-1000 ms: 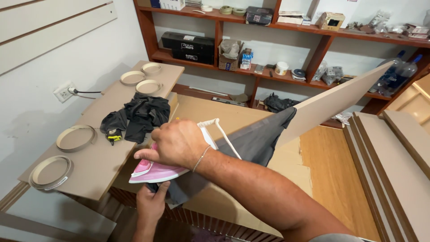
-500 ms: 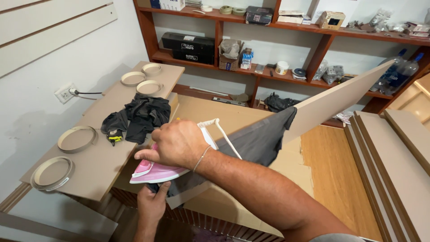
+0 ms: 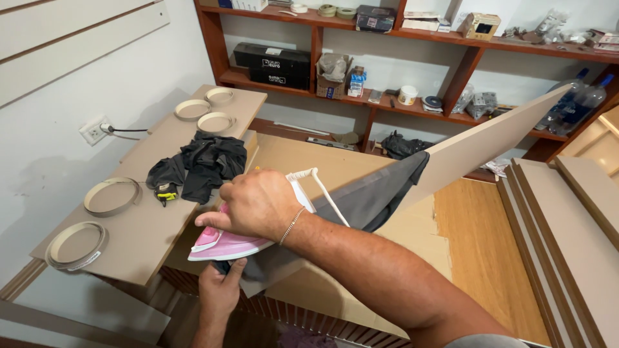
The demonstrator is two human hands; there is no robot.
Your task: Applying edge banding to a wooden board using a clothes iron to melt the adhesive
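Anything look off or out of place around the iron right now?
Yes. The long board stands on edge and tilts, draped with a grey cloth, while the right hand runs a pink iron along its edge. The left hand grips below. A crumpled black cloth lies heaped on the table.

Glossy pink plastic iron (image 3: 225,243), matt board (image 3: 490,145)

Bench (image 3: 148,225): tan board top, running from the near left corner to the far end by the wall.
- Two tape coils at the near left: one (image 3: 76,245) at the near corner, one (image 3: 112,196) just beyond it.
- Three coils (image 3: 215,121) clustered at the far end.
- Black cloth (image 3: 205,162) heaped mid-top, toward the right edge.
- Small yellow-and-black tool (image 3: 166,194) touching the cloth's near side.
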